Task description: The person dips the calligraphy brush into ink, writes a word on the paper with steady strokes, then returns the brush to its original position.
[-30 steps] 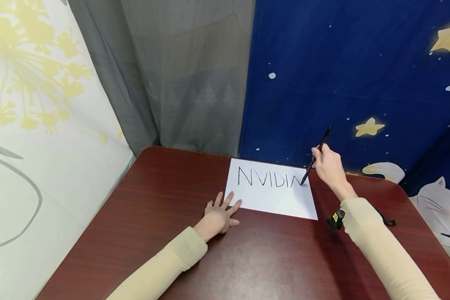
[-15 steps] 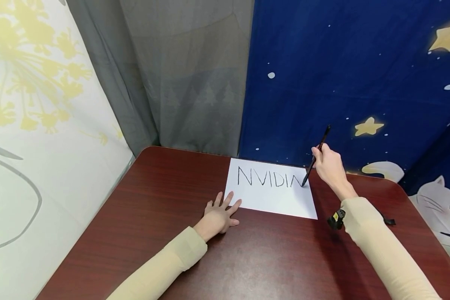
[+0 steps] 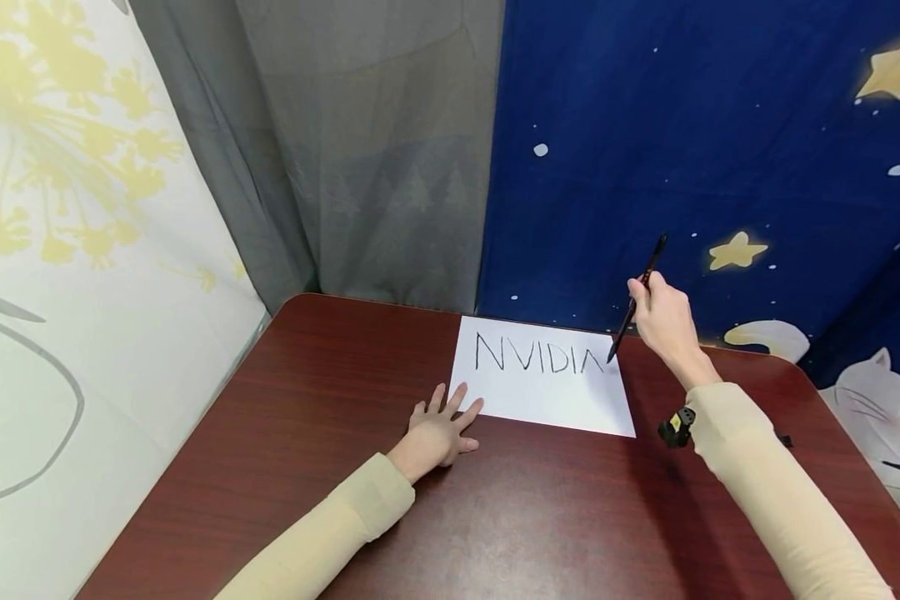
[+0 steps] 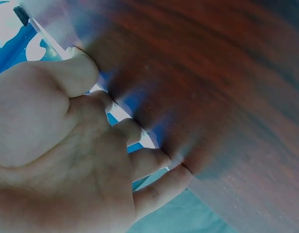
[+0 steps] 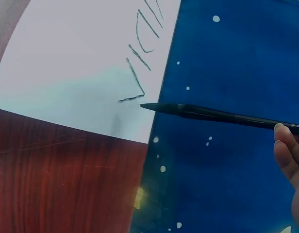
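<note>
A white sheet of paper lies on the table with NVIDI and a last peak-shaped letter in thin dark strokes. My right hand pinches a dark calligraphy brush partway along its handle, the handle leaning up and right. In the right wrist view the pointed tip of the brush is close over the paper, just beside the last letter's corner. My left hand lies with spread fingers at the sheet's lower left corner, fingertips on its edge. The left wrist view shows its palm from below.
The brown wooden table has its far edge close behind the paper. Behind it hang a grey curtain and a blue curtain with stars. A small black device sits at my right wrist.
My right hand has moved up and slightly right, taking the brush tip off the end of the last stroke, toward the upper right. The left hand has stayed in place.
</note>
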### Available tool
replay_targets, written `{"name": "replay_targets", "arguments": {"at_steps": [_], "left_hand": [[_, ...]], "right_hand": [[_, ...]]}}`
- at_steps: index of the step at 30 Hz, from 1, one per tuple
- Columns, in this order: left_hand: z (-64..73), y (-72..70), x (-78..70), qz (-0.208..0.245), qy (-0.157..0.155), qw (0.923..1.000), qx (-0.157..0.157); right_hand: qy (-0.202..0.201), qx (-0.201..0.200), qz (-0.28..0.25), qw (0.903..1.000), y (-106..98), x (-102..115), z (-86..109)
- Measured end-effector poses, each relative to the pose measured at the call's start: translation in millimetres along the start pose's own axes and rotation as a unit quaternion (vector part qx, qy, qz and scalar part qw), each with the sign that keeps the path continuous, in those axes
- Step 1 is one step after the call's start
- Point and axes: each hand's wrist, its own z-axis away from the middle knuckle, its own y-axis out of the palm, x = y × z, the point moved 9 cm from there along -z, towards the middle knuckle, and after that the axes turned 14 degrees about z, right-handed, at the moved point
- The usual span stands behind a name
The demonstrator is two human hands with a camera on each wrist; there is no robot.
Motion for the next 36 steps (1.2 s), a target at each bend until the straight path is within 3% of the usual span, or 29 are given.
{"name": "replay_targets", "arguments": {"at_steps": [6, 12, 20, 27, 36], "left_hand": [[-22.6, 15.0, 8.4, 0.002, 0.007, 1.0, -0.003], [-11.7, 9.4, 5.0, 0.001, 0.004, 1.0, -0.006], [-11.8, 9.1, 4.4, 0.005, 0.011, 0.9999, -0.007], [-2.1, 0.7, 0.4, 0.004, 0.005, 1.0, -0.002], [-20.6, 13.3, 5.8, 0.011, 0.017, 0.9997, -0.009]], "right_hand": [[-0.01, -0.008, -0.018, 0.9998, -3, 6, -3.6], [-0.011, -0.009, -0.028, 0.9995, 2, 7, -2.3], [-0.007, -0.008, -0.032, 0.9994, 8, 5, -0.4], [-0.005, -0.006, -0.033, 0.9994, 14, 3, 1.4], [-0.005, -0.009, -0.036, 0.9993, 18, 3, 3.2]]}}
